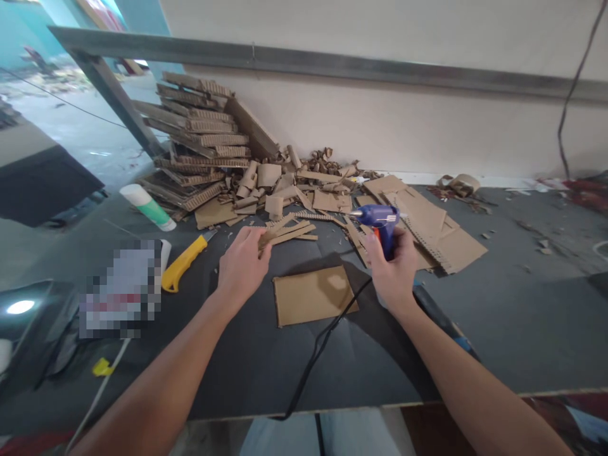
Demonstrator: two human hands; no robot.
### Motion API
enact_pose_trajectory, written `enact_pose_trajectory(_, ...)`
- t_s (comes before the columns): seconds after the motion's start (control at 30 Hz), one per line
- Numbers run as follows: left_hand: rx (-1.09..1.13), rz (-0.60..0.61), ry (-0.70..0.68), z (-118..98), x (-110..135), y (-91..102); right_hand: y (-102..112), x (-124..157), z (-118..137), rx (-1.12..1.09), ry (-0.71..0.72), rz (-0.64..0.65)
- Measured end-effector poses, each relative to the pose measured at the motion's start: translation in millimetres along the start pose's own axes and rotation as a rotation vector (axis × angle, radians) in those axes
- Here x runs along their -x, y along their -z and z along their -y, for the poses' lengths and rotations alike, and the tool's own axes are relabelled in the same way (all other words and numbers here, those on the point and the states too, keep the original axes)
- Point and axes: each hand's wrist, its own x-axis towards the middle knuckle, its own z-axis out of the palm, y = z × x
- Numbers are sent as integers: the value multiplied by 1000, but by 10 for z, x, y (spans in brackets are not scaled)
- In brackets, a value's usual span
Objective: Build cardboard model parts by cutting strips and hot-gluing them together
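My right hand [395,266] is wrapped round the handle of a blue glue gun [379,216], its nozzle pointing left. A black cord [317,351] runs across the table towards me. My left hand [244,261] is closed, fingertips pressed on the near ends of several thin cardboard strips [292,233] that fan out to the right. Between my hands, a rectangular cardboard piece [313,294] lies flat on the dark table. A yellow utility knife [185,263] rests left of my left hand, its blade pointing away.
Stacked corrugated cardboard panels [209,136] and a heap of scraps [280,180] lie at the back. Flat cardboard sheets [427,221] are at the right. A white-and-green tube [148,207] lies at the left. A dark-handled tool [441,316] is partly hidden by my right arm.
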Motion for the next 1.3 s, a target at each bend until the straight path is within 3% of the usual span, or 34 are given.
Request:
enact_pose_trajectory(0.1,138,-42,-6,24,-27,-23,-12,37,60,118,49,-9)
enact_pose_trajectory(0.27,256,-122,-55,25,-50,-30,-51,106,84,365,238,208)
enact_pose_trajectory(0.5,374,92,40,-30,-14,-11,-140,225,14,442,458,238)
enact_pose_trajectory(0.67,620,162,80,-15,-26,-79,-177,273,1,454,456,268)
enact_pose_trajectory(0.9,984,9,283,-92,-57,-47,-164,269,9,453,429,285)
enact_pose_trajectory(1.17,1009,-6,291,-94,-61,-42,-114,232,-13,463,446,304)
enact_pose_trajectory(1.3,1022,-1,283,-87,-51,-65,-108,216,10,474,450,250)
